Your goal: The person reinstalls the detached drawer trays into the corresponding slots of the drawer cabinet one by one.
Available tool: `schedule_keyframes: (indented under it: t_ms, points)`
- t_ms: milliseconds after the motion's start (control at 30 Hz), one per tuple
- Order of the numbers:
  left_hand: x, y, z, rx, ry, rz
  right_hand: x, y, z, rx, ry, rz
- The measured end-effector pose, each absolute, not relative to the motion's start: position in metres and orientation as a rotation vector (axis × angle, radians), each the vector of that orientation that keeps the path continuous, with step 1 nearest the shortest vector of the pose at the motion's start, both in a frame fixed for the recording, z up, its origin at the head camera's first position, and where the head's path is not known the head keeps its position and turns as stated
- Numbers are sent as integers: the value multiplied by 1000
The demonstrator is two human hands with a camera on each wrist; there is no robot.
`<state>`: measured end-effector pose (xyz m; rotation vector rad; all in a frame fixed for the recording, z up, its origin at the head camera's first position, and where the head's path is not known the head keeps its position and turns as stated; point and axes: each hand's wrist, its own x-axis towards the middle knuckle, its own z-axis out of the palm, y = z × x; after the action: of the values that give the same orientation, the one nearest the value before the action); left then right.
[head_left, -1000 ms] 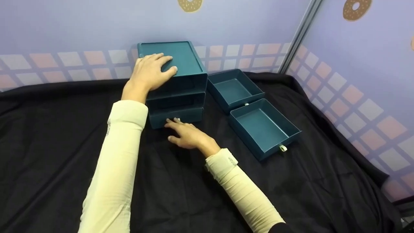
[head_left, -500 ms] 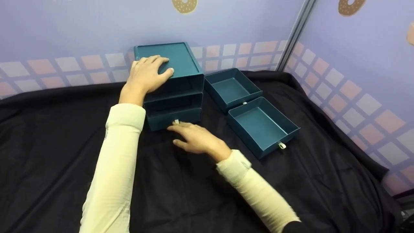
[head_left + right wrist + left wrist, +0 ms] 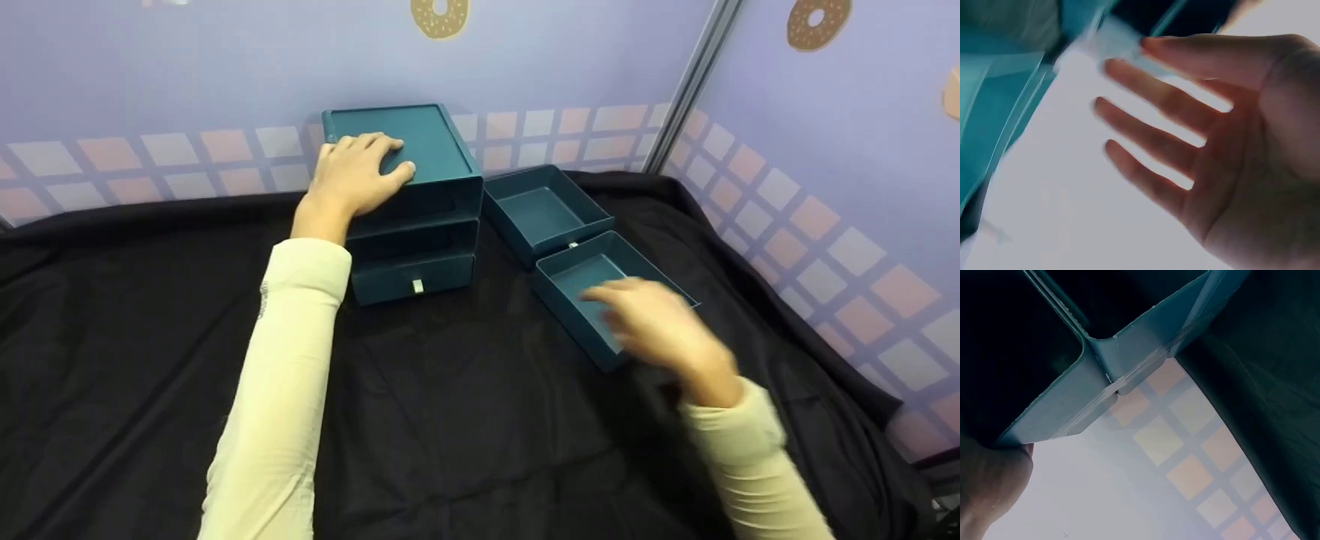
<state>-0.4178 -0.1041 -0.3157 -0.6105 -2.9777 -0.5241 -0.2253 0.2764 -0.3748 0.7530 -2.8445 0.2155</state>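
A dark teal drawer cabinet (image 3: 431,142) stands against the wall. Its two upper slots have no drawers in them, and the bottom drawer (image 3: 382,285) with a small pale pull tab (image 3: 418,286) sits pushed in. My left hand (image 3: 352,172) rests on the left part of the cabinet's top, fingers spread. In the left wrist view, part of that hand (image 3: 994,478) shows at the cabinet's edge. Blurred by motion, my right hand (image 3: 652,322) is over the nearer loose drawer (image 3: 577,319). Its fingers are extended and apart in the right wrist view, with nothing held.
A second loose drawer (image 3: 544,214) lies right of the cabinet, behind the nearer one. Black cloth (image 3: 465,420) covers the table. A back wall (image 3: 225,75) and a right-hand wall (image 3: 885,187) meet at a metal post (image 3: 694,82).
My right hand has let go of the bottom drawer's front and swung right over the nearer loose drawer. My left hand stays on the cabinet's top.
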Motion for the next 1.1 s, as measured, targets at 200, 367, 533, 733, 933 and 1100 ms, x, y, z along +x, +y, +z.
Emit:
schedule_keyframes:
  t_ms: [200,367,533,733,933,1100]
  points:
    - [-417,-103,-319,-600,-2980,-533,-215,341,-399,577,-2984,179]
    - [-418,-99,-321,-591,-2974,-528,-210,354,-427,608,-2964,240]
    - [-416,-99,-319,-566,-2987,-514,-211,346,-440,601,-2877,270]
    - [-416,-102,-315,-550,-2982,-495,-215,340,-443,633,-2765,304]
    - [-417,-97,-317,-553,-2955,-500,-216,347,-446,805,-2600,276]
    - [-415,-100,-320,-534,-2965,-489,-215,341,-450,912,-2525,285]
